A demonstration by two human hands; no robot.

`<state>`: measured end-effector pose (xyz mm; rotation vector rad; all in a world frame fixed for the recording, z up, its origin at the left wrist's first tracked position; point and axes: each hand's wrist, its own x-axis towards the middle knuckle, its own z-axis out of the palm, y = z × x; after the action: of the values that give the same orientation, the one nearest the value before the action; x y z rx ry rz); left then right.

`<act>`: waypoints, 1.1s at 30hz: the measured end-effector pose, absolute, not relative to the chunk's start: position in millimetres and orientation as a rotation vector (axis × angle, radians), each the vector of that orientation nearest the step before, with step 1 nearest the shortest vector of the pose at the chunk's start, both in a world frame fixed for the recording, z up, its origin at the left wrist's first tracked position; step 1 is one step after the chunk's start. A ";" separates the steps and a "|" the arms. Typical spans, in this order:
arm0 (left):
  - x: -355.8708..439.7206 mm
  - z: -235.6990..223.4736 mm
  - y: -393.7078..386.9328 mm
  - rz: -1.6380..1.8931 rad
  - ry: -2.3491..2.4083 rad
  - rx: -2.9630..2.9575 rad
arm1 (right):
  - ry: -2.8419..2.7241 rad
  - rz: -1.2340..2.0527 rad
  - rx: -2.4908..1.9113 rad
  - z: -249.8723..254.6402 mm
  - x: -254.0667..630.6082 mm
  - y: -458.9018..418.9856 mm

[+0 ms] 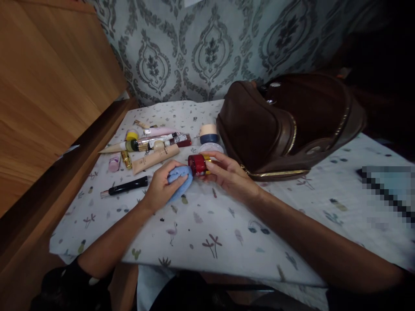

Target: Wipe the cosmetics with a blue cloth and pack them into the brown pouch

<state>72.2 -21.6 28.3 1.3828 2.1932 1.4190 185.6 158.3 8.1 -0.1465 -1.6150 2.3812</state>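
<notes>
In my right hand (pixel 231 177) is a red cosmetic jar (pixel 197 165) with a gold lid, tipped on its side; my fingers close round the lid end. My left hand (pixel 164 183) grips a folded blue cloth (pixel 180 183), which touches the base of the jar. Just behind the jar lies a pale round lid or dish (pixel 210 148), partly hidden by my right hand. Beyond that stands a jar with a dark blue base and beige top (pixel 208 134). A beige tube (pixel 155 159) lies behind my left hand, and a black makeup brush or wand (pixel 128 186) lies to its left.
Several tubes and bottles cluster at the back left, among them a pink-capped tube (pixel 114 163) and a yellow-lidded jar (pixel 132 134). An open brown leather bag (pixel 259 134) fills the back right. A wooden cabinet (pixel 58 65) borders the left of the patterned tablecloth (pixel 201 250).
</notes>
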 end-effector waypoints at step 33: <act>58.9 62.6 -7.8 0.807 2.737 2.032 | -1.861 1.924 0.049 38.6 204.1 157.3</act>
<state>58.9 -7.8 62.6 2.0316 2.7365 0.8067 204.1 157.3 38.6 0.0493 -1.8607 1.9235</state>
